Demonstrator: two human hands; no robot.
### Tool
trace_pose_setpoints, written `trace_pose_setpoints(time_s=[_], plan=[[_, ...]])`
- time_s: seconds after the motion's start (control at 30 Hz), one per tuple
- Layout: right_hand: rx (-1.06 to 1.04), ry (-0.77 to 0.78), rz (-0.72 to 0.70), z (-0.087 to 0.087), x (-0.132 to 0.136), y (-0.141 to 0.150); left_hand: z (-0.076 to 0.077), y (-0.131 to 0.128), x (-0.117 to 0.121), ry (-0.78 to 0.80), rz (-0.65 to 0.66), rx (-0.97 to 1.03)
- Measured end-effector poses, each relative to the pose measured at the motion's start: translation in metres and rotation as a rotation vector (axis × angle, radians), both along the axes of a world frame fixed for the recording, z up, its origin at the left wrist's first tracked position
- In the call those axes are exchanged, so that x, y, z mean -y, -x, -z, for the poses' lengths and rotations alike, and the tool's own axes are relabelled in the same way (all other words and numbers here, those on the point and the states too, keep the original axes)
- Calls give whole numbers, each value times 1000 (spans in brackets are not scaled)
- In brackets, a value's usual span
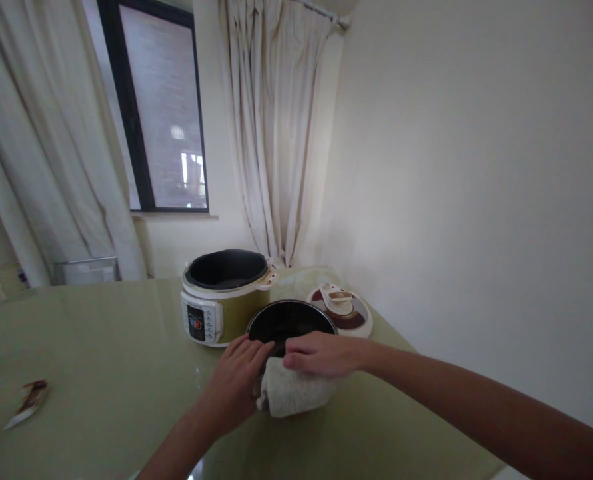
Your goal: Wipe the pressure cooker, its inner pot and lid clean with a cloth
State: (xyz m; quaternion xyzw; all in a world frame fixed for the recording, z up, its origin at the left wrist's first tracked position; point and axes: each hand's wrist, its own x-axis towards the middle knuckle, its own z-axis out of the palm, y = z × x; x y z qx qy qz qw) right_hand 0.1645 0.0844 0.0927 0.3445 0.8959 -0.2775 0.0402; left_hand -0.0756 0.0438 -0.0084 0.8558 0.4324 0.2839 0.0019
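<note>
A dark inner pot (pixel 289 319) stands on the green table (pixel 101 373) in front of a gold and white electric cooker (pixel 224 297) whose top is open. My left hand (pixel 236 383) rests against the pot's near left side, fingers curled round it. My right hand (pixel 321 353) lies on a rolled white cloth (pixel 294 393) pressed against the pot's near wall, fingers bent over the cloth. The cooker's lid (pixel 340 308) lies on the table to the right of the pot.
A small torn wrapper (pixel 28 402) lies near the table's left edge. Behind the table are a window (pixel 161 113), pale curtains (pixel 276 127) and a plain wall on the right. A metal frame (pixel 84 270) stands beyond the table's far edge.
</note>
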Motion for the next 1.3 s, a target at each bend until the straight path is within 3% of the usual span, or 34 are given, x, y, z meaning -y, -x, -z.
trace_pose_setpoints(time_s=[0.1, 0.23, 0.33, 0.47, 0.57, 0.73, 0.83, 0.93, 1.0, 1.1, 1.3], plan=[[92, -140, 81, 27, 10, 18, 12, 5, -7, 25, 1, -6], [96, -450, -123, 56, 10, 9, 17, 10, -17, 69, 31, 26], [109, -565, -311, 60, -8, -28, 19, 18, -27, 91, 57, 55], [134, -663, -348, 54, -28, -62, 13, 22, -29, 85, 83, 30], [211, -670, -282, 56, -14, -44, 7, 11, -17, 57, 84, -39], [198, -660, 30, 70, 38, 9, 14, -12, 1, 108, 39, -111], [145, -645, -64, 69, 36, -2, 15, -8, -4, 153, 79, -116], [93, -642, -296, 62, 5, -39, 6, 3, -14, 196, 119, -113], [58, -672, -362, 58, -13, -58, -1, 5, -18, 207, 127, -124], [101, -715, -325, 59, -16, -56, -4, -3, -15, 177, 140, -184], [176, -707, -83, 70, 22, -6, 13, -18, 0, 128, 30, -209]])
